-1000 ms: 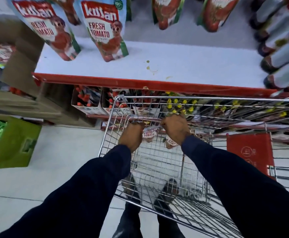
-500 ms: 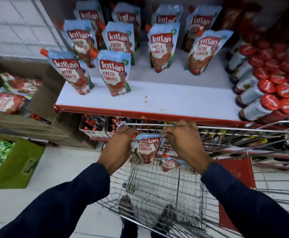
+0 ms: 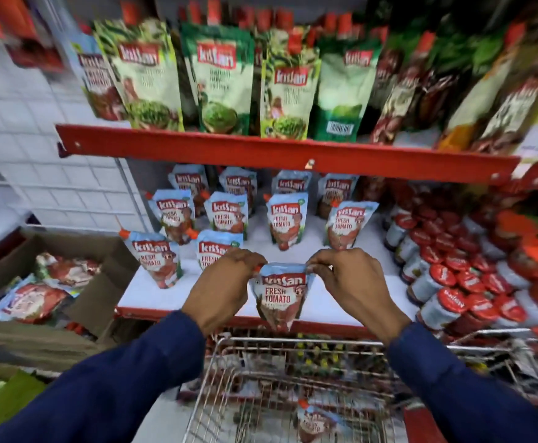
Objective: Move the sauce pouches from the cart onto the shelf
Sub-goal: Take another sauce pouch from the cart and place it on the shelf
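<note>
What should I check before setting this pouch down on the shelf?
1. Grip: both hands, left hand and right hand, pinch the pouch top: ok.
2. Pouch upright, label forward: ok.
3. Bare spot on shelf behind the pouch: ok.
4. Pouch base above the shelf: not ok, it hangs over the front edge.
5. Neighbour pouch clear of left hand: cannot tell.
6. Another pouch left in cart: ok.

1. Both arms, in dark blue sleeves, reach forward and converge
2. The left hand (image 3: 222,287) pinches the top left corner of a sauce pouch (image 3: 280,298), knuckles up
3. The right hand (image 3: 349,282) pinches the top right corner, apparently between thumb and forefinger
</note>
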### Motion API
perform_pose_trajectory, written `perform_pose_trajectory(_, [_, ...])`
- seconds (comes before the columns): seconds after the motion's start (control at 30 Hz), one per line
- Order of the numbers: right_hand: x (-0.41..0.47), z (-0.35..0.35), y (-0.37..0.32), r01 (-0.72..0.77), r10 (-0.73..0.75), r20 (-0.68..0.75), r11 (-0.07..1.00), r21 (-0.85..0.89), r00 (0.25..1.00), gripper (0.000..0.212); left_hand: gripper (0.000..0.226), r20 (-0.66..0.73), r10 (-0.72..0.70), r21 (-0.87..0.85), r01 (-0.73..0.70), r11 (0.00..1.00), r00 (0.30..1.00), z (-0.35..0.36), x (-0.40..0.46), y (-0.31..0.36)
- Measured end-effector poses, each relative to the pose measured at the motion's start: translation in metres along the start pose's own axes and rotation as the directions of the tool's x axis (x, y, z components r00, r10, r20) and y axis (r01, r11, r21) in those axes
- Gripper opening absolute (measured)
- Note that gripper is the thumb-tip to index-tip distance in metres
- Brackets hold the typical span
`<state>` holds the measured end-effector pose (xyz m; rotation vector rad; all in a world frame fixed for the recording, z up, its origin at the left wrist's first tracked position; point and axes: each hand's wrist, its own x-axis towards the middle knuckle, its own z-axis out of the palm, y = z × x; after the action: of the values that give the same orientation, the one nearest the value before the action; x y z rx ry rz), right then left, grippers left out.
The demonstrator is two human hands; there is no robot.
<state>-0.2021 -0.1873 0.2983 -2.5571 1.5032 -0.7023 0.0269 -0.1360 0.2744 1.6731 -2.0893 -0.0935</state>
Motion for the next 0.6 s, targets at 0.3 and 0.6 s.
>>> perform_pose_trajectory(0.3, [0.048,0.023,0.031,-0.013,0.012,-0.011,0.996,-0.091,1.000,0.014,0.051,0.057,0.024,0.170,-0.034,0.985,0.998,0.000,0.068,-0.003])
perform_pose_trajectory(0.6, [0.065,0.043,0.046,-0.015,0.016,0.016,0.996,-0.087,1.000,0.016,0.050,0.098,-0.029,0.101,0.019,0.995,0.995,0.022,0.091,-0.015])
